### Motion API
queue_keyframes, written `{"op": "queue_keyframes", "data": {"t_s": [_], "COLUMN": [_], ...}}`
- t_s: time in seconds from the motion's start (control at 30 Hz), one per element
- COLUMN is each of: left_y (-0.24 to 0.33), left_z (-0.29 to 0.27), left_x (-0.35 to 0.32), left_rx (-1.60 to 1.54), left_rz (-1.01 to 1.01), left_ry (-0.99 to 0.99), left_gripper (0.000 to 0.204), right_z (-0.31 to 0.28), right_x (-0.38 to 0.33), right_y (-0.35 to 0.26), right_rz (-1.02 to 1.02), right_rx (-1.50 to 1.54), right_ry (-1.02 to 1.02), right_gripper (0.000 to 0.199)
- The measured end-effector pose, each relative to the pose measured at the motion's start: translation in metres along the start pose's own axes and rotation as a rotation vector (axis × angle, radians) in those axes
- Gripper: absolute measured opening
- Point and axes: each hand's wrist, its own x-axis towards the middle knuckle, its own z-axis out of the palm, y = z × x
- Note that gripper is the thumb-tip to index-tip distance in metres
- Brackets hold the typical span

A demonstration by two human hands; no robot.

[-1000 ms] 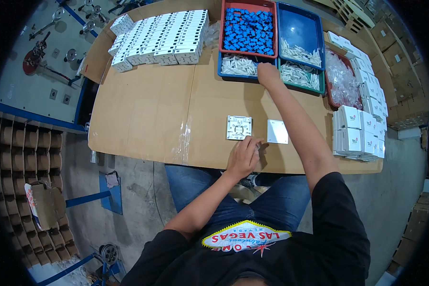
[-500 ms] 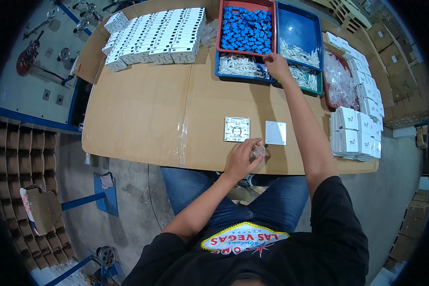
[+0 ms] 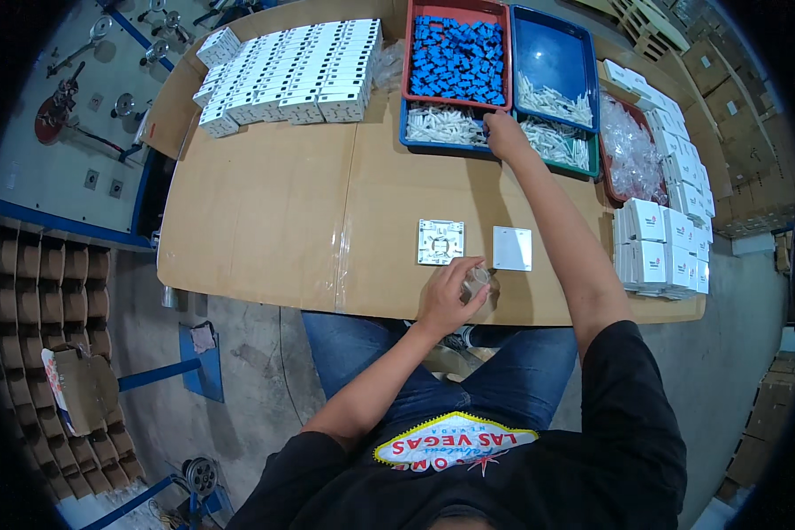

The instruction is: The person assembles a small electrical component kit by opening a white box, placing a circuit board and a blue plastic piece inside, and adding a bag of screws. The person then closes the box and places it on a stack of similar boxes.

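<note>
My left hand (image 3: 448, 299) curls around a crumpled clear plastic bag (image 3: 476, 281) near the table's front edge. Just beyond it lies an open white square faceplate frame (image 3: 441, 243) with a round centre. To the right of that sits a plain white square cover plate (image 3: 512, 248). My right hand (image 3: 507, 137) is stretched out to the trays, its fingers pinched together at the right end of a blue tray of white plastic parts (image 3: 446, 123). Something small and dark blue shows at the fingertips; it looks like one of the blue clips (image 3: 458, 58).
A red tray (image 3: 407, 75) holds the blue clips. Beside it are a blue tray (image 3: 552, 40) and a green tray (image 3: 594, 157) with white parts. Stacked white boxes (image 3: 296, 71) stand far left, more (image 3: 649, 243) at right, near a tray of clear bags (image 3: 631, 150).
My right hand has drawn slightly back toward me from the red tray's front edge. My left hand keeps its hold on the plastic bag.
</note>
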Motion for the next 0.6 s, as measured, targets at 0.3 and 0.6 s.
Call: {"op": "queue_keyframes", "data": {"t_s": [0.3, 0.6], "left_y": [-0.007, -0.013], "left_z": [0.005, 0.009], "left_x": [-0.004, -0.007], "left_rx": [-0.055, -0.183], "left_rz": [-0.005, -0.015], "left_ry": [0.057, 0.066], "left_gripper": [0.055, 0.064], "right_z": [-0.014, -0.082], "right_x": [-0.019, -0.159], "right_y": [-0.003, -0.066], "right_rz": [0.131, 0.306], "right_rx": [0.274, 0.892], "right_ry": [0.337, -0.033], "right_gripper": [0.018, 0.020]}}
